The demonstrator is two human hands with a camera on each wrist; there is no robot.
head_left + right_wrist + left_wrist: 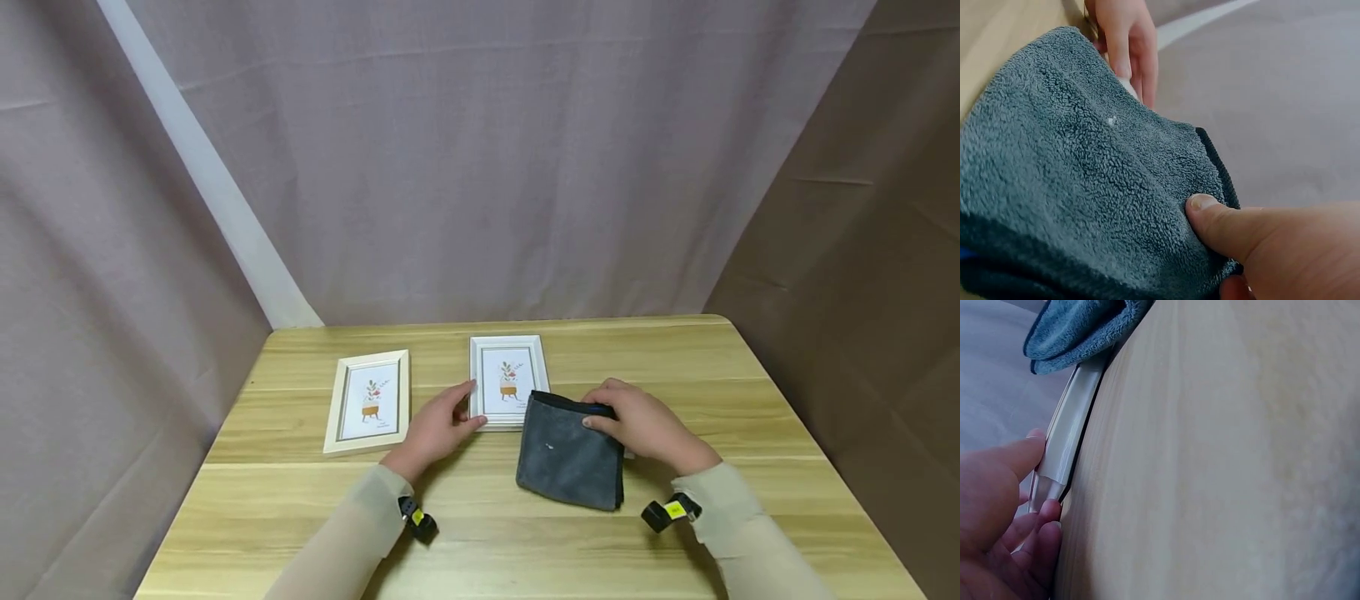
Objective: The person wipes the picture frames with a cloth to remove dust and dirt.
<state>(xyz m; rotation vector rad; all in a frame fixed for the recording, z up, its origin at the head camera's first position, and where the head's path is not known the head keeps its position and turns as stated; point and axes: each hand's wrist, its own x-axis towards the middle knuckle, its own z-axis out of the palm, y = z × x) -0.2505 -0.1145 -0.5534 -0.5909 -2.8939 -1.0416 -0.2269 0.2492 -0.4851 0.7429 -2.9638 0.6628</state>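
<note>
A folded grey cloth (566,462) with dark edging hangs from my right hand (651,423), which pinches its upper right edge with the thumb on the near face. The cloth overlaps the lower right corner of a white picture frame (508,342) that lies face up. At that frame's lower left corner, my left hand (435,423) holds the edge. In the left wrist view the thumb rests along the frame's side (1071,428) and the other fingers curl about the corner. The right wrist view shows the cloth's fluffy face (1085,162) with a small white speck.
A cream picture frame (405,396) with a similar plant print lies to the left, close to my left forearm. The wooden table (480,542) meets a grey-mauve curtain (480,167) at its back edge. Brownish cloth (862,275) hangs on the right.
</note>
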